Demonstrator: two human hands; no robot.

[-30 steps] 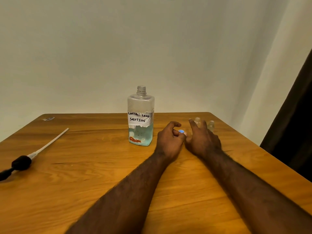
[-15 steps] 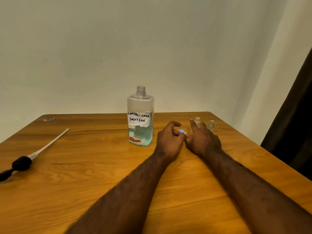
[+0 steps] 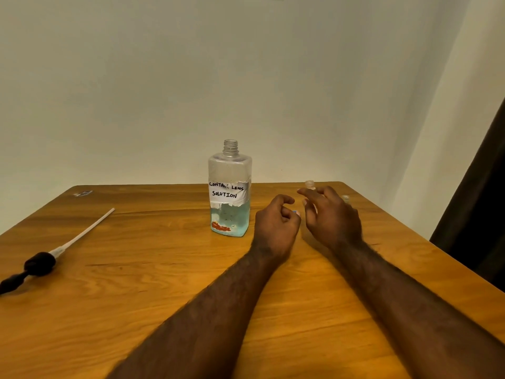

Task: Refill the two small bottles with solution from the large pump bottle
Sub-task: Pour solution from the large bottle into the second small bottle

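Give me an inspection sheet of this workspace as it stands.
Surface: wooden table, bare wood showing.
Job's things: big bottle upright, neck open, blue liquid low; pump lying at left; small bottle and second small bottle behind the right hand, mostly hidden.
Clutter: small clear scrap at the far left corner.
Hands: left hand pinches a blue cap; right hand loose, holding nothing seen.
Cables: nothing seen.
Surroundings: pale wall, dark curtain at right.

Wooden tabletop: uncapped solution bottle centre, detached pump lying left, small bottle far right, seemingly a second bottle near it.
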